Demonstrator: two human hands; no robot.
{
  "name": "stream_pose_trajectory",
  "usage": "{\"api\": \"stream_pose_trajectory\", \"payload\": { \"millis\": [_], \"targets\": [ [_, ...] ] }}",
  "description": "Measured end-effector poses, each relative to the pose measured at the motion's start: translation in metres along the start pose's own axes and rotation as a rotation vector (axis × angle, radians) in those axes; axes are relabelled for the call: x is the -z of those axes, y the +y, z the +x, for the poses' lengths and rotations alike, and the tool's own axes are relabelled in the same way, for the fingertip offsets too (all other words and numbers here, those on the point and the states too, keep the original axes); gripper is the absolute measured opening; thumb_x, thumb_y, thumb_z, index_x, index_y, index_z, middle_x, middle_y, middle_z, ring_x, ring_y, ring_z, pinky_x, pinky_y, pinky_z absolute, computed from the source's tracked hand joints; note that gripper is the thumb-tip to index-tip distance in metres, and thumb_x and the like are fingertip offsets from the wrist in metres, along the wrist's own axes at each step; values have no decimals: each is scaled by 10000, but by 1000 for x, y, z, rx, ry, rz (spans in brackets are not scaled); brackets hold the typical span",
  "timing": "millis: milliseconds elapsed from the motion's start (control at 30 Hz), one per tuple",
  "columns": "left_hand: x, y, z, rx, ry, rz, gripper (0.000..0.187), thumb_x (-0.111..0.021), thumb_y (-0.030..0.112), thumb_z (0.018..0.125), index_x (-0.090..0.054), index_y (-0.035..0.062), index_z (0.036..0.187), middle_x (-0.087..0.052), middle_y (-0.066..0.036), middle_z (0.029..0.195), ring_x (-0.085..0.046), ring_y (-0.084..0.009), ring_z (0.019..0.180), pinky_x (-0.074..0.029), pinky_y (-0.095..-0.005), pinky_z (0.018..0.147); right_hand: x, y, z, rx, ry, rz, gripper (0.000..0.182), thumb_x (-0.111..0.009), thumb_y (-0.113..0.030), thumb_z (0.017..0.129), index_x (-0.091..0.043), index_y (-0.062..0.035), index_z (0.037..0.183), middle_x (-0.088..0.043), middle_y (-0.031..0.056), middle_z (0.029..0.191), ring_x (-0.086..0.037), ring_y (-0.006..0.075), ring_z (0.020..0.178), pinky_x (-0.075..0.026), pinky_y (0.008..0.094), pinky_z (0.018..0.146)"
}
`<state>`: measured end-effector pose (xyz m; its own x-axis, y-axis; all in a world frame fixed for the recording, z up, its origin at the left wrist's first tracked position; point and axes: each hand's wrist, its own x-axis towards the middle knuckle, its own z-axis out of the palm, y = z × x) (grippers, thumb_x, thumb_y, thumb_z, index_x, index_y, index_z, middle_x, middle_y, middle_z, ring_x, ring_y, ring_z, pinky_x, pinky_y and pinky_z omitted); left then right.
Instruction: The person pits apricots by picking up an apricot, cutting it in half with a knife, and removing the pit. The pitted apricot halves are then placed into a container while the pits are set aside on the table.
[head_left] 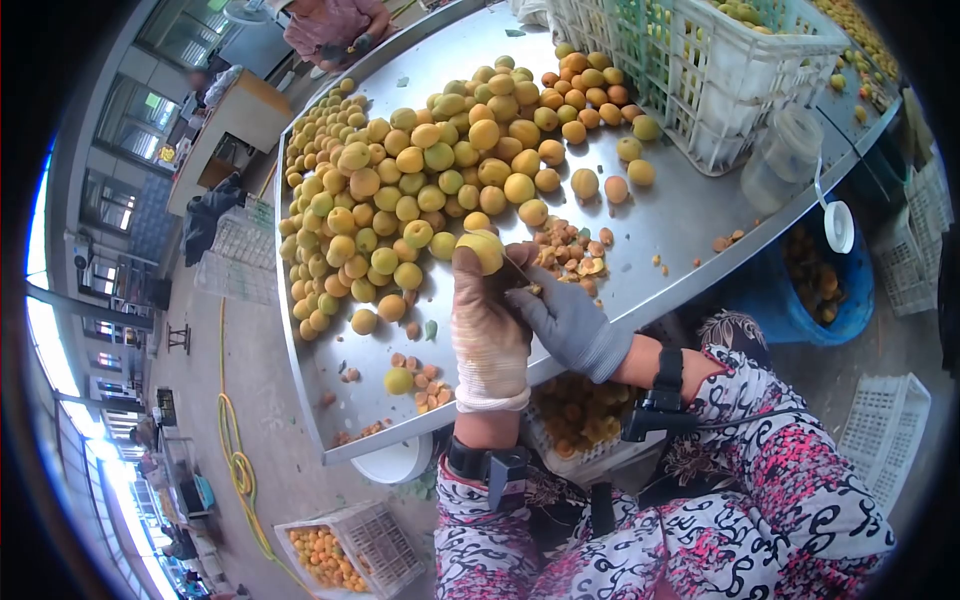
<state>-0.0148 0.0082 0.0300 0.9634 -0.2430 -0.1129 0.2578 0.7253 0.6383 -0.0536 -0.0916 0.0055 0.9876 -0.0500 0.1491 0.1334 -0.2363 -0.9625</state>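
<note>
While my left hand point(487, 335), in its pale knitted glove, grips one yellow apricot point(481, 250) at the fingertips over the steel table point(690, 215), my right hand point(566, 318), in a grey glove, is closed around a small blade point(518, 272) whose tip sits against the fruit. By my judgement I am only partway through: a small heap of pits point(572, 253) lies just beside my hands, a few scraps point(425, 385) lie nearer the table edge, and a crate under the table point(580, 415) already holds a good layer of fruit. What is left looks far larger, since the big pile of whole apricots point(430, 180) covers much of the table, untouched, and a white crate point(700, 70) beyond it holds more
</note>
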Motion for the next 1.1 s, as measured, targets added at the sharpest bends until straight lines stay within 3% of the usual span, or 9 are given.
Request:
{"api": "stream_pose_trajectory", "payload": {
  "millis": [200,300,367,467,567,733,867,933,1100],
  "targets": [
    [-12,26,-7,-196,-6,591,387,-599,223,901,-499,8,1207,-610,-99,1020,-582,-189,955,-440,-327,917,24,-3,14,-6,-164,2,349,-498,-354,942,-522,-16,1028,-623,209,734,-621,386,739,-477,425,634],
    [0,21,-4,-267,-78,604,346,-588,206,906,-499,25,1187,-611,-87,985,-574,-170,930,-448,-305,884,18,-5,13,23,-179,55,348,-503,-349,941,-526,-13,1028,-622,208,733,-622,384,741,-476,416,634],
    [-5,9,-9,-228,-13,510,315,-587,201,907,-507,31,1160,-609,-79,970,-573,-163,912,-453,-302,868,5,-6,7,125,1,142,333,-507,-339,941,-532,-13,1004,-619,205,731,-620,380,733,-471,417,627],
    [-4,2,-8,-184,20,393,263,-600,205,902,-523,43,1096,-602,-62,941,-557,-137,878,-448,-281,842,4,4,9,39,-26,87,322,-506,-332,942,-534,-15,990,-615,204,728,-619,381,724,-468,423,622],
    [-13,11,-8,-166,87,603,350,-624,191,882,-516,10,1162,-603,-44,998,-534,-121,980,-408,-252,896,14,7,12,9,-72,18,323,-503,-333,943,-531,-16,998,-614,207,724,-617,388,720,-468,430,619],
    [-10,14,-6,-272,71,617,359,-626,192,881,-519,-5,1162,-595,-48,1019,-539,-124,983,-414,-264,891,17,2,14,4,-127,-5,338,-504,-342,940,-528,-14,1019,-613,209,718,-616,392,714,-470,437,617],
    [-6,-1,-6,-207,74,446,338,-618,260,892,-503,6,1082,-575,-70,964,-560,-141,915,-458,-267,814,5,1,7,-1,-32,-27,313,-502,-291,943,-535,1,1052,-647,177,799,-641,338,767,-488,387,653],
    [-15,-2,-4,-106,94,206,365,-631,296,890,-509,6,1076,-577,-68,956,-553,-139,898,-454,-267,794,5,2,8,0,-23,-20,329,-501,-303,940,-530,2,1058,-647,186,808,-637,353,781,-489,397,655],
    [-13,3,-1,-147,78,461,409,-639,323,885,-509,1,1101,-574,-52,961,-542,-130,874,-449,-260,775,14,1,15,-44,-71,-151,418,-444,-436,943,-501,-38,1056,-626,199,729,-621,395,743,-487,463,653]
  ]
}}
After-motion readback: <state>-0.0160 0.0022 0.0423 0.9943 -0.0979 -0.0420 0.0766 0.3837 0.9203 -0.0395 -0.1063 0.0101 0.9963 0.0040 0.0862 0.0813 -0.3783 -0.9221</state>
